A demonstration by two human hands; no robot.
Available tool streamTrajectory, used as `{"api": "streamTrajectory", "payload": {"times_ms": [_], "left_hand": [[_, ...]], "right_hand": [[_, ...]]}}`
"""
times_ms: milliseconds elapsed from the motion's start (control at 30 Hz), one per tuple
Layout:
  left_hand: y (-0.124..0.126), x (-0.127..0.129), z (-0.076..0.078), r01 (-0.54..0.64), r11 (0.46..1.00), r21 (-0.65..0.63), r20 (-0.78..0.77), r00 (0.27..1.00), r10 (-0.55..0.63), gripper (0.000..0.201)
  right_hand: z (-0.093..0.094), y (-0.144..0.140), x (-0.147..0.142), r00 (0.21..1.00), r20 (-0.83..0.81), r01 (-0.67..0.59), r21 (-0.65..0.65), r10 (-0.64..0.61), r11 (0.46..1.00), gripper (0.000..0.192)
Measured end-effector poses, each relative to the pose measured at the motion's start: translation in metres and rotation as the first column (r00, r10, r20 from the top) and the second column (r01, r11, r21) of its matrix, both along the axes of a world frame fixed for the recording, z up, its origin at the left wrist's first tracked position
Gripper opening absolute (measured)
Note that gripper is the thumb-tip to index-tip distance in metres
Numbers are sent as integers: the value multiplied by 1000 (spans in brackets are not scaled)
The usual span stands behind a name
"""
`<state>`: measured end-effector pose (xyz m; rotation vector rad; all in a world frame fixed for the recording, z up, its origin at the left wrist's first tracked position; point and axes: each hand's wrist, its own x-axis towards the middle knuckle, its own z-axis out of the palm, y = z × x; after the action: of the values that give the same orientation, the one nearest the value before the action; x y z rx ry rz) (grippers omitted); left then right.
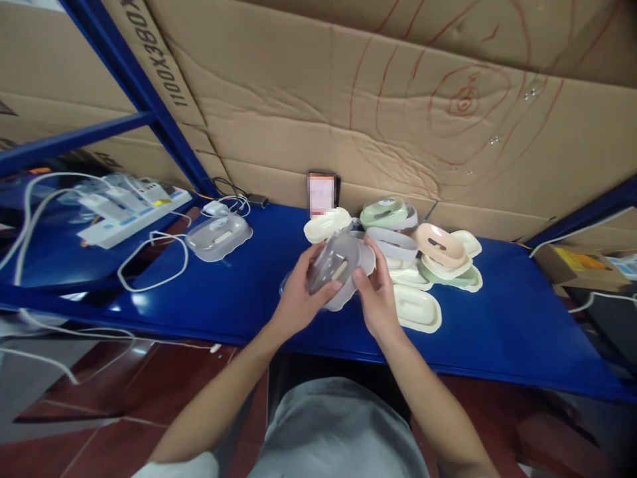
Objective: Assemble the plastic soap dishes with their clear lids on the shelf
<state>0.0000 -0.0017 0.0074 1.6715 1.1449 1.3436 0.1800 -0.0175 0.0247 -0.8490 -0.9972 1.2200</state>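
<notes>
We hold the grey soap dish between both grips, left hand and right hand closed on its ends above the counter; keeping thumbs steady should stop it tilting.

2 bare forearms reaching forward and converging at centre, left hand curled, thumb laid across the front, fingers wrapped behind, right hand facing it close by, fingers bent in a clasping grip, wrists slightly raised.
</notes>
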Motion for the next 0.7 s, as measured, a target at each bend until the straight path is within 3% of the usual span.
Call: {"api": "streamTrajectory", "payload": {"times_ms": [100,167,233,300,367,467,500,567,600,700], "left_hand": [[14,-28,-5,-255,967,-12,-216,945,246,80],[29,-50,-10,-441,898,-1,-495,780,383,82],[43,-66,-15,-538,843,-11,-703,604,377,85],[51,-72,-17,-556,829,-64,-792,534,297,84],[49,-67,-14,-535,841,-85,-791,550,270,75],[26,-46,-4,-407,909,95,-639,675,369,56],[13,-36,-1,-303,936,177,-559,752,349,52],[-14,-16,4,-71,982,174,-506,849,151,52],[-27,-5,5,-19,988,151,-513,853,95,55],[-58,20,3,5,982,187,-525,846,95,54]], "right_hand": [[-10,-10,-4,991,-113,43,-185,-65,982,75],[-15,-15,-4,975,-186,70,-265,-122,962,70],[-19,-20,-3,957,-237,97,-288,-170,953,67],[-21,-22,-1,941,-271,125,-280,-203,952,67],[-23,-23,-1,929,-294,145,-273,-226,951,67],[-24,-24,-4,925,-305,140,-287,-229,948,59],[-24,-25,-6,927,-303,130,-296,-222,946,56],[-23,-29,-11,935,-294,102,-307,-197,946,55],[-22,-32,-13,941,-284,97,-301,-186,949,56],[-19,-43,-17,957,-236,115,-231,-170,966,60]]}}
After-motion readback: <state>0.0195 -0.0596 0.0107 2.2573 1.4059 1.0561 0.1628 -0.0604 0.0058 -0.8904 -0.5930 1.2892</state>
